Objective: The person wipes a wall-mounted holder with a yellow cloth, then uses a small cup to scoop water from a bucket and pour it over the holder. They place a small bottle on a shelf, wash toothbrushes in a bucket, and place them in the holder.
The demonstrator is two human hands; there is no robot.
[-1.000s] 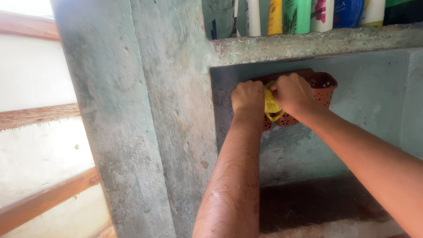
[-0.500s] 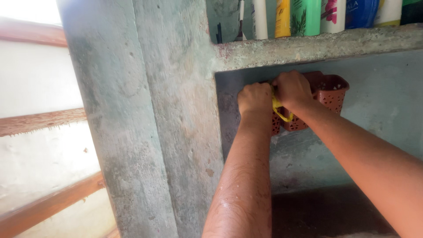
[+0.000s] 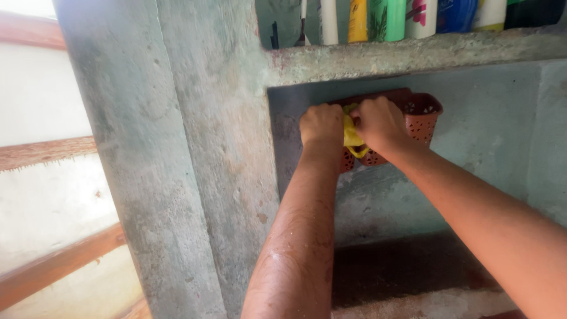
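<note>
Gripping a yellow cloth (image 3: 352, 137) between them, the left hand (image 3: 322, 125) and right hand (image 3: 378, 123) are both clenched on it. It sits against a reddish perforated basket (image 3: 420, 118) fixed beneath a concrete shelf (image 3: 413, 56) holding bottles (image 3: 387, 19).

— What's different from 1 second ago?

— Mostly the view. The hands, the cloth and the basket (image 3: 422, 118) now sit further toward 3 o'clock and a touch higher in the picture. The concrete pillar (image 3: 177, 153) has slid toward 3 o'clock too.

— And the hands themselves?

— The left hand (image 3: 322, 125) and right hand (image 3: 378, 123) have drawn closer together. Less of the yellow cloth (image 3: 352, 139) shows between them; it hangs lower, toward 6 o'clock.

— Anything else?

— More of the basket's cup end shows past the right hand.
</note>
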